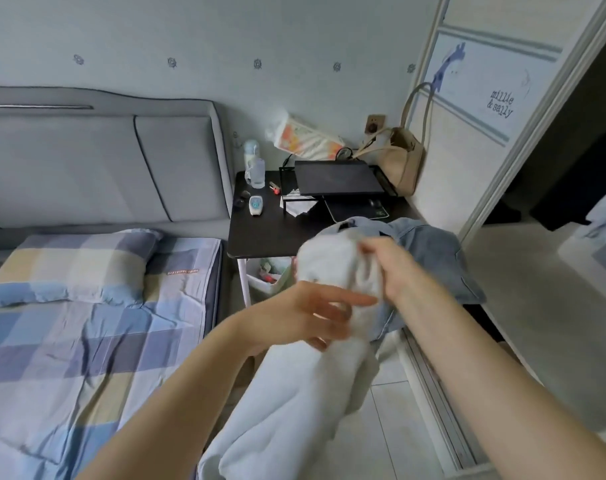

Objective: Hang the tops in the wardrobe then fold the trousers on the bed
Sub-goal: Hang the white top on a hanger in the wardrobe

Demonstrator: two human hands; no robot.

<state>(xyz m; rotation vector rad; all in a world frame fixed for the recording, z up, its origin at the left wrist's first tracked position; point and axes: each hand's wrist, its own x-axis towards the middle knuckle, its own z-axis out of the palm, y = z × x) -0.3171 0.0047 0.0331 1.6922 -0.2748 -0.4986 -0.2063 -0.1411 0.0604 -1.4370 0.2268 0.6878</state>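
A white garment (294,393) hangs in front of me, bunched at its top and trailing down past the lower edge of view. My right hand (384,268) is closed on its upper end. My left hand (308,317) lies against the cloth a little lower, fingers spread and blurred. Behind the white cloth a blue denim top (429,251) shows, draped beside my right hand; I cannot tell what holds it. The bed (87,341) with a checked sheet lies to the left. The wardrobe (571,140) stands at right, its sliding door partly open on a dark interior.
A black side table (260,233) stands between bed and wardrobe with a laptop stand, bottle, mug and small items. A beige handbag (402,164) hangs by the wardrobe door. A checked pillow (73,265) lies at the bed's head. A floor track runs along the wardrobe.
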